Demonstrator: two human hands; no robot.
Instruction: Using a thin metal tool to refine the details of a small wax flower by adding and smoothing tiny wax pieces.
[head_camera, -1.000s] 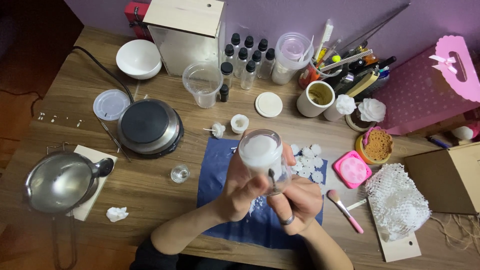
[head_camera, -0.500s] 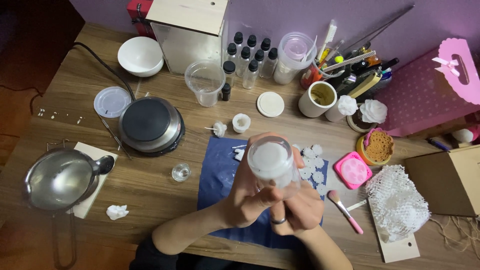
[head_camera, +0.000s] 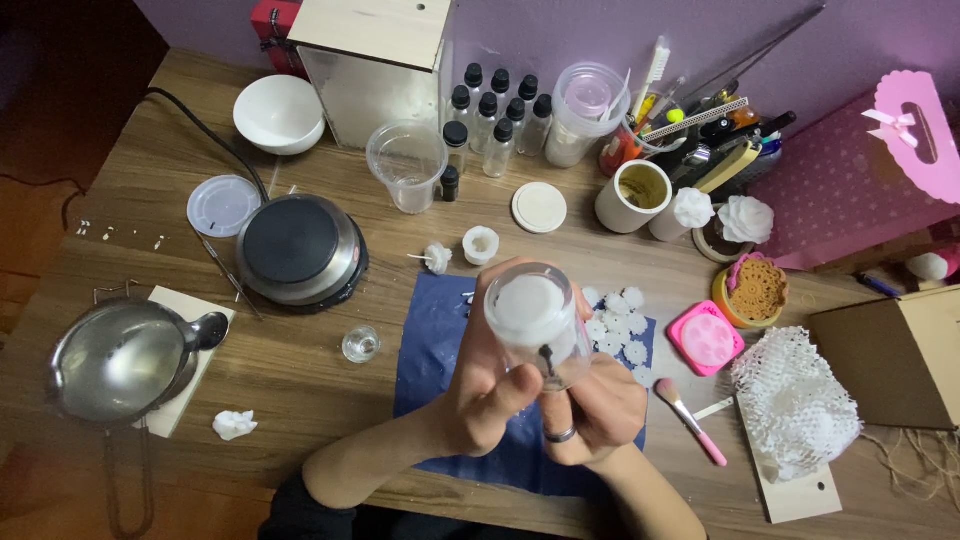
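Note:
My left hand (head_camera: 490, 395) grips a clear glass jar (head_camera: 535, 320) filled with white wax and holds it tilted above the blue cloth (head_camera: 440, 350). My right hand (head_camera: 590, 410), with a ring on one finger, is closed around a thin dark tool (head_camera: 548, 362) whose tip touches the jar's lower side. Several small white wax flowers (head_camera: 615, 325) lie on the cloth just right of the jar.
A round hot plate (head_camera: 298, 248) and a steel pouring pot (head_camera: 120, 360) stand at the left. At the back are a measuring cup (head_camera: 407, 165), dark-capped bottles (head_camera: 495, 115) and a wooden box (head_camera: 375, 60). A pink mould (head_camera: 705, 337), a brush (head_camera: 690, 420) and white netting (head_camera: 795, 400) lie to the right.
Both hands have shifted the jar slightly right and down over the cloth, tilting it a little more. The grip on jar and tool is unchanged.

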